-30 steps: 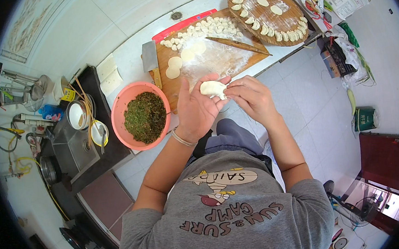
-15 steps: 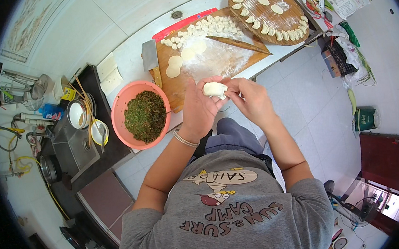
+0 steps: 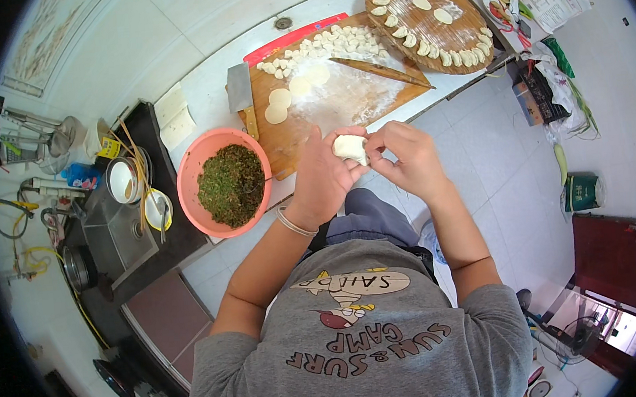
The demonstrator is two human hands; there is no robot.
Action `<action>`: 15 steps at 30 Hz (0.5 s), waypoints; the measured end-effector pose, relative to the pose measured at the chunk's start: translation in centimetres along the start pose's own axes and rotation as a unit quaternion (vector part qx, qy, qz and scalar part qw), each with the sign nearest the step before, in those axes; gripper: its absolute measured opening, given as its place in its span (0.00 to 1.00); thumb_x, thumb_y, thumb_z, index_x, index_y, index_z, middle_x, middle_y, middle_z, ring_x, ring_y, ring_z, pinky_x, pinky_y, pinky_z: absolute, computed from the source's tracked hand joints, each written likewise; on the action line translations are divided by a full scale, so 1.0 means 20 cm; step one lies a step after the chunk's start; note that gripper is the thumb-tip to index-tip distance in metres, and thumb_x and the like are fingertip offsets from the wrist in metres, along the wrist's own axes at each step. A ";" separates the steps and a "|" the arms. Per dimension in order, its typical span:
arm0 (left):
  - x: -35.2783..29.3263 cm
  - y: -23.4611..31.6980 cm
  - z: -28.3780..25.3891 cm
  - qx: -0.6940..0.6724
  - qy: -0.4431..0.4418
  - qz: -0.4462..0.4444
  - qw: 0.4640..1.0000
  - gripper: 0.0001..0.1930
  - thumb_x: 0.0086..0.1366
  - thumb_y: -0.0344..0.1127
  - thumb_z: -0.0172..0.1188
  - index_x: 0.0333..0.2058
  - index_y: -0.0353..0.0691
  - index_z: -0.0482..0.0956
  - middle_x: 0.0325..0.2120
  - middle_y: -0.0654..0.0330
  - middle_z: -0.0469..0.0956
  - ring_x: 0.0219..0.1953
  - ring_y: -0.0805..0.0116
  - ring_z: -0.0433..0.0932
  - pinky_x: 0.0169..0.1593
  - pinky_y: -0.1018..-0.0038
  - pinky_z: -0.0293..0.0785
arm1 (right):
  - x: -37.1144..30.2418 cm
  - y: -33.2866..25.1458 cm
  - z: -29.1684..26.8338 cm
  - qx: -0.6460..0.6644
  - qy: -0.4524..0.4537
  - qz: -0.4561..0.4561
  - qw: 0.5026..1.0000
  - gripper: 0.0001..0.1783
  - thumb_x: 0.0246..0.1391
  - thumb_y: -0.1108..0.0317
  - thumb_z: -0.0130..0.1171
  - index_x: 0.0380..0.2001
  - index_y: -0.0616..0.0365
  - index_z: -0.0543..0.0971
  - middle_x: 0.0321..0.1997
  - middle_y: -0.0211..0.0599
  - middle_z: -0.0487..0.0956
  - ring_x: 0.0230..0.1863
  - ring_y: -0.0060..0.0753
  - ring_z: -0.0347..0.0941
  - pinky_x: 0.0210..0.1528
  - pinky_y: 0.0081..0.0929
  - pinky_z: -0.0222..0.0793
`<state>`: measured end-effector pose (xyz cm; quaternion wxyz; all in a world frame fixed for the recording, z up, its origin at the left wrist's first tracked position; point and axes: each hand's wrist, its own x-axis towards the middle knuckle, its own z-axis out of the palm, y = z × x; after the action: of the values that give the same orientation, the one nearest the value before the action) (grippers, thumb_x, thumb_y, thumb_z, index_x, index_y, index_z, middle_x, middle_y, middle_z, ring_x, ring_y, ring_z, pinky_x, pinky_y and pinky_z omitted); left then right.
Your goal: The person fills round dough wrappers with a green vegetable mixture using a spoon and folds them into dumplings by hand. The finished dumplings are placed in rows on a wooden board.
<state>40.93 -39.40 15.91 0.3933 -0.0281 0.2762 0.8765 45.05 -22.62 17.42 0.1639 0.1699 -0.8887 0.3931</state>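
Observation:
A white dumpling [image 3: 348, 148], folded over, rests on the fingers of my left hand [image 3: 319, 178], which are curled beneath it. My right hand [image 3: 408, 160] pinches the dumpling's right edge between thumb and fingers. Both hands are in front of the near edge of a floured wooden cutting board [image 3: 352, 107]. Flat round dough wrappers [image 3: 279, 105] lie on the board's left part, and many small dough pieces [image 3: 322, 47] along its far side. A thin wooden rolling pin [image 3: 375, 70] lies slantwise across the board.
A pink bowl of chopped green filling [image 3: 187, 195] stands left of the board. A cleaver [image 3: 240, 91] lies on the board's left edge. The round wooden board [image 3: 400, 4] at the back right carries several finished dumplings and two wrappers. Left is a sink [image 3: 118, 234] with bowls and chopsticks.
Both hands have shifted slightly right with the dumpling, which has tilted a little. My right fingers remain on its edge, now bent more closely around it.

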 end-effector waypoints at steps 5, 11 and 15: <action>0.01 -0.01 -0.03 0.062 -0.008 0.024 0.998 0.34 0.69 0.59 0.26 0.49 0.30 0.66 0.46 0.49 0.71 0.51 0.57 0.71 0.58 0.60 0.63 | 0.00 -0.02 0.02 0.043 0.041 0.053 0.997 0.09 0.41 0.81 0.60 0.29 0.59 0.78 0.32 0.36 0.79 0.29 0.34 0.75 0.30 0.26 0.71; -0.01 0.05 -0.02 0.045 -0.059 -0.017 0.997 0.35 0.70 0.59 0.26 0.50 0.29 0.65 0.46 0.48 0.70 0.48 0.56 0.73 0.57 0.59 0.67 | 0.03 0.05 -0.06 0.030 0.002 -0.094 0.995 0.10 0.40 0.79 0.60 0.30 0.59 0.78 0.31 0.36 0.78 0.32 0.38 0.75 0.33 0.28 0.71; -0.01 0.02 0.00 0.068 -0.038 -0.019 0.997 0.34 0.70 0.58 0.25 0.51 0.29 0.64 0.48 0.48 0.69 0.51 0.57 0.70 0.57 0.59 0.66 | 0.03 0.06 -0.04 0.045 -0.002 -0.089 0.995 0.11 0.38 0.80 0.60 0.30 0.59 0.78 0.30 0.37 0.77 0.32 0.39 0.75 0.33 0.29 0.71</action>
<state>40.88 -39.73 16.23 0.4214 0.0265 0.3196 0.8483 44.22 -21.38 17.42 0.1885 0.2567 -0.8520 0.4156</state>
